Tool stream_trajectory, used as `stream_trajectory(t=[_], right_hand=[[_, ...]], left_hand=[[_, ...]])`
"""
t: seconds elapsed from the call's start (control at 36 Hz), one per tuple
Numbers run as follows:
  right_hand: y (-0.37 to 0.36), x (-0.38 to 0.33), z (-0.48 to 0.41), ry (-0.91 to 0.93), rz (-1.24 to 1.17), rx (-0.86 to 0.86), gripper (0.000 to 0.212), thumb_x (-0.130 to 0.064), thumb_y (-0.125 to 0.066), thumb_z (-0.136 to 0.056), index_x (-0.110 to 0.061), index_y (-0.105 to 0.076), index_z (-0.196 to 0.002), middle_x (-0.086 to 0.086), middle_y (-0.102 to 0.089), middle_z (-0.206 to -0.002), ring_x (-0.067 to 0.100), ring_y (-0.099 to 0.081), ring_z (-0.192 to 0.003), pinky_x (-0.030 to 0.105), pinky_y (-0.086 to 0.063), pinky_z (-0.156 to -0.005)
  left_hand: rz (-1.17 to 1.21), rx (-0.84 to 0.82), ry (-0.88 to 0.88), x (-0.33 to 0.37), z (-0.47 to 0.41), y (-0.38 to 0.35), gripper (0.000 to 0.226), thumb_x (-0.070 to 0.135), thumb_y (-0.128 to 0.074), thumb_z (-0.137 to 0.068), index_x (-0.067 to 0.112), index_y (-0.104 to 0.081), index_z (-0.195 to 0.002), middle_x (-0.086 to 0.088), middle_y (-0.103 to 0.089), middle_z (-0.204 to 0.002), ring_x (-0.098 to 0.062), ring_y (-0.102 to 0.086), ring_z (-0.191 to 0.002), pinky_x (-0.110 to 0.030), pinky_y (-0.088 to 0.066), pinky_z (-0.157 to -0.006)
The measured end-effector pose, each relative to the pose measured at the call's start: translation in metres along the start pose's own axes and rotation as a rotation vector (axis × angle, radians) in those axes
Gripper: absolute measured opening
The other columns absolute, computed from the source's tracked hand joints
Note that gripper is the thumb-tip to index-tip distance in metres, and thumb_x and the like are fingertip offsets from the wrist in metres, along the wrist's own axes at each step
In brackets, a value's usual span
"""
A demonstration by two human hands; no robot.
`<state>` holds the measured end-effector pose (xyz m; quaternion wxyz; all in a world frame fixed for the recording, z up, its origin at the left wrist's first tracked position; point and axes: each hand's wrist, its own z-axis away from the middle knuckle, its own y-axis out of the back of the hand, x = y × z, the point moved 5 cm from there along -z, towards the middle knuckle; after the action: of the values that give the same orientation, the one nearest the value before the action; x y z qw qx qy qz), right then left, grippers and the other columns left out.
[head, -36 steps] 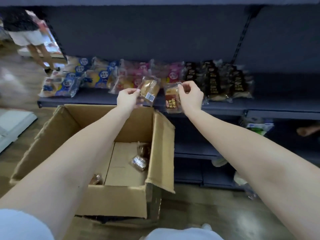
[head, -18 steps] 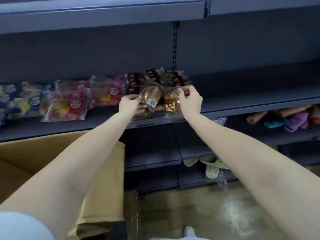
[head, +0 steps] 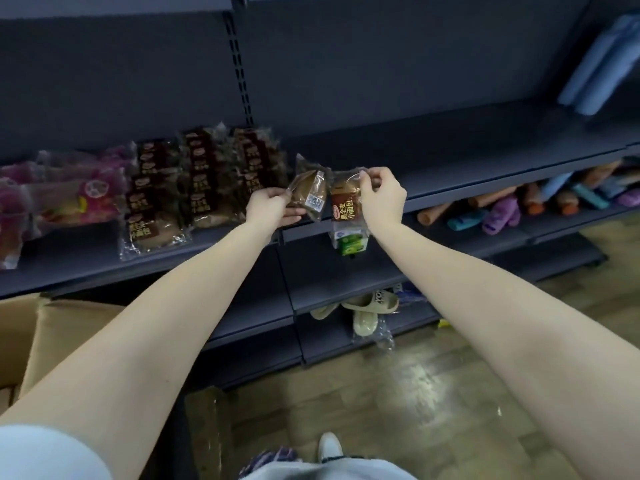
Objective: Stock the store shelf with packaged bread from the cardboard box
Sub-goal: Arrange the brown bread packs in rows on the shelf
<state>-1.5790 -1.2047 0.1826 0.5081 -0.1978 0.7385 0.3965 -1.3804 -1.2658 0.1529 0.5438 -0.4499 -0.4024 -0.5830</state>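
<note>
The left hand [head: 273, 209] pinches a clear-wrapped brown bread packet [head: 310, 195]. The right hand [head: 381, 199] pinches a second clear packet with a brown label [head: 346, 206] by its top edge. Both packets hang over the front edge of the dark grey metal shelf [head: 450, 168], just beside the stocked brown-labelled packs [head: 207, 181]. Placement appears to be in hand; the next move calls for setting both down alongside that row.

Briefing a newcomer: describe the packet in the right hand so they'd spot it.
At the dark shelf, right of the brown packs, the right hand pinches a packet by its top. It shows a brown label; the other packet, a barcode.
</note>
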Motion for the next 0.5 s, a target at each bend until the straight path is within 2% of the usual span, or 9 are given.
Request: stream_trajectory(t=[0.08,0.17,0.22,0.31,0.42,0.5], right_hand=[[0.005,0.014,-0.003,-0.022,0.010,0.026,0.017,-0.029,-0.052,-0.096,-0.016,-0.062,-0.102,-0.005,-0.061,-0.088,0.016,-0.062,-0.085,0.029,-0.050,-0.074],[0.006,0.017,-0.007,-0.041,0.009,0.050,0.020,-0.028,-0.051,-0.097,-0.013,-0.062,-0.105,-0.005,-0.060,-0.089,0.011,-0.056,-0.084,0.015,-0.036,-0.067],[0.005,0.017,-0.010,-0.043,0.008,0.060,0.021,-0.027,-0.051,-0.097,-0.012,-0.062,-0.105,-0.004,-0.060,-0.089,0.010,-0.054,-0.083,0.011,-0.032,-0.064],[0.009,0.017,-0.016,-0.056,0.014,0.086,0.021,-0.027,-0.051,-0.097,-0.012,-0.062,-0.106,-0.004,-0.059,-0.090,0.009,-0.054,-0.083,0.011,-0.031,-0.065],[0.023,0.023,-0.023,-0.108,0.023,0.178,0.021,-0.028,-0.050,-0.097,-0.013,-0.063,-0.107,-0.004,-0.061,-0.093,0.009,-0.053,-0.084,0.010,-0.030,-0.063],[0.027,0.025,-0.029,-0.148,0.007,0.228,0.023,-0.029,-0.050,-0.097,-0.014,-0.063,-0.110,0.000,-0.065,-0.102,0.010,-0.054,-0.087,0.016,-0.034,-0.071]], left_hand=[[-0.025,-0.029,0.016,-0.006,-0.005,-0.014,0.021,0.008,-0.046,-0.100,-0.003,-0.053,-0.116,-0.022,-0.065,-0.106,-0.020,-0.069,-0.073,-0.023,-0.058,-0.060],[-0.054,-0.045,0.026,-0.003,-0.013,-0.021,0.027,0.007,-0.047,-0.099,-0.004,-0.051,-0.123,-0.019,-0.065,-0.107,-0.019,-0.070,-0.074,-0.023,-0.059,-0.062],[-0.049,-0.062,0.039,0.001,-0.022,-0.027,0.029,0.008,-0.048,-0.099,-0.004,-0.050,-0.125,-0.016,-0.065,-0.102,-0.020,-0.070,-0.074,-0.024,-0.059,-0.062],[-0.032,-0.084,0.060,0.007,-0.034,-0.041,0.028,0.007,-0.046,-0.100,-0.003,-0.048,-0.126,-0.011,-0.064,-0.089,-0.017,-0.068,-0.068,-0.023,-0.059,-0.061],[-0.047,-0.124,0.091,0.008,-0.046,-0.064,0.029,0.007,-0.040,-0.102,-0.002,-0.046,-0.129,-0.020,-0.063,-0.103,-0.018,-0.066,-0.070,-0.022,-0.057,-0.057],[-0.082,-0.180,0.106,0.008,-0.054,-0.079,0.029,0.008,-0.040,-0.102,-0.002,-0.046,-0.129,-0.021,-0.063,-0.107,-0.018,-0.066,-0.071,-0.022,-0.057,-0.058]])
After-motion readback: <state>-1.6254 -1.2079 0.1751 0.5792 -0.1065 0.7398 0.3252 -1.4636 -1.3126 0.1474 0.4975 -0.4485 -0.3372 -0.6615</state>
